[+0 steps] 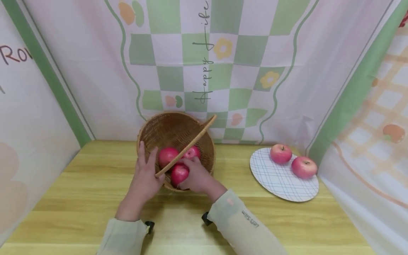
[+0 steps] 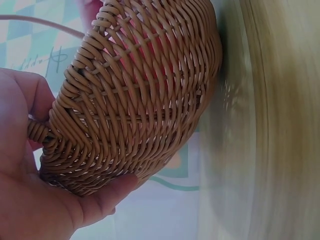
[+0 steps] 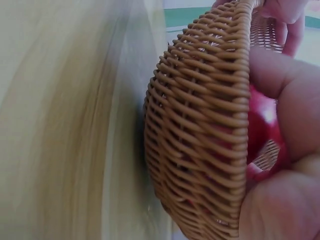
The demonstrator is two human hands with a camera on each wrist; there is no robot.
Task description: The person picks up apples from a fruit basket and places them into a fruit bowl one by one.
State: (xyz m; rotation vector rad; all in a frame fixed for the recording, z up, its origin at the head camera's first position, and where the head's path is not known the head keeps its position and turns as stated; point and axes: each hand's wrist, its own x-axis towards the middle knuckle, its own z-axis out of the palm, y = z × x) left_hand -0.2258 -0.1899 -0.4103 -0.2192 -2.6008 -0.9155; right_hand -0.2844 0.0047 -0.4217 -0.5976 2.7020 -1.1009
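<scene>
The fingers (image 1: 193, 166) of the right hand (image 1: 200, 179) are curled round a red apple (image 1: 179, 174), which is held inside a wicker basket (image 1: 165, 129), close to the near rim. By the left hand (image 1: 145, 180) the basket's rim is gripped at the foot of the handle (image 1: 197, 138), with digits placed on both sides of the woven wall, as is shown in the left wrist view.

Just beyond the right fingers, a second apple (image 1: 192, 152) is seen inside the basket; a third apple (image 1: 167, 156) is seen beyond them and to their left, between the two hands. The handle is slanted across the mouth of the basket, over the fruit, from the left fingers to a point beyond the right ones. The basket itself is tilted, its mouth turned toward the person; whether its base is seated flat cannot be told.

Well apart to the right of the right fingers, a checked plate (image 1: 287, 191) is set on the wooden desk (image 1: 79, 198). Two apples are carried on it: a farther apple (image 1: 280, 154) and a nearer apple (image 1: 304, 167).

Behind both hands, light sleeves (image 1: 245, 226) are seen. Beyond the fingers and the basket, a cloth (image 1: 220, 74) is hung, printed with green checks, flowers and lettering.
</scene>
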